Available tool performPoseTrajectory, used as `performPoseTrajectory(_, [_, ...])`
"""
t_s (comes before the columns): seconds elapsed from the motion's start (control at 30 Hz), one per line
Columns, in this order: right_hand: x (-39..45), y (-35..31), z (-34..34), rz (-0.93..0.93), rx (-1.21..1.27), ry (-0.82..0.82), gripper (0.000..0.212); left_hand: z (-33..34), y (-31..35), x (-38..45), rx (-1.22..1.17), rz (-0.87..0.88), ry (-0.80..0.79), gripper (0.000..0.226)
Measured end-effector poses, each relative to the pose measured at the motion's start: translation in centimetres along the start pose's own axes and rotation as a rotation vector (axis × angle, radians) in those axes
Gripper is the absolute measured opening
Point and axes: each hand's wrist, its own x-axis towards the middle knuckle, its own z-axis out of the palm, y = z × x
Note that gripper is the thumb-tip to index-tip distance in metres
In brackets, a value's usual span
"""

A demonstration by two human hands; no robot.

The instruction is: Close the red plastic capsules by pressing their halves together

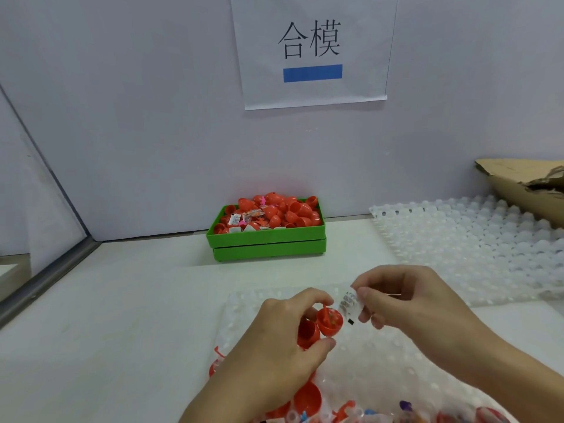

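My left hand [274, 340] grips an open red capsule [326, 323] between thumb and fingers; its two halves hang side by side, joined by a hinge strip, and the right half has something inside. My right hand [406, 303] pinches a small white printed packet [349, 303] just above and right of the open half. Both hands hover over a translucent bumpy tray [381, 361]. More red capsule halves [306, 398] and small coloured toys [406, 407] lie on that tray near the bottom edge.
A green bin [268, 242] heaped with red capsules and packets stands against the back wall. A second translucent tray [470, 245] lies at the right, with torn cardboard [518, 184] behind it. A paper sign [311, 50] hangs on the wall.
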Motion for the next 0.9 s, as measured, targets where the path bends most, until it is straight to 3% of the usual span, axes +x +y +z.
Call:
performPoseTrajectory(0.2, [-0.6,-0.3,1.1,-0.062,0.088,0.049,0.035,0.2,0.2,0.0,0.090,-0.003,-0.028,0.064])
performPoseTrajectory(0.3, [-0.8,-0.4,1.6,-0.102,0.039,0.031,0.032,0.1,0.4,0.0,0.100,-0.004,-0.037,0.069])
performPoseTrajectory(0.5, [-0.9,0.4,2.7,-0.314,-0.275,0.079,0.020,0.1,0.7,-0.2,0.104,-0.008,-0.031,0.075])
performPoseTrajectory(0.67, [-0.8,0.4,1.8,-0.503,-0.524,0.150,0.027,0.1,0.5,-0.2,0.119,0.003,-0.005,0.073])
performPoseTrajectory(0.9, [-1.1,0.8,2.2,-0.598,-0.672,-0.002,0.030,0.3,0.1,-0.1,0.101,0.034,0.000,0.070])
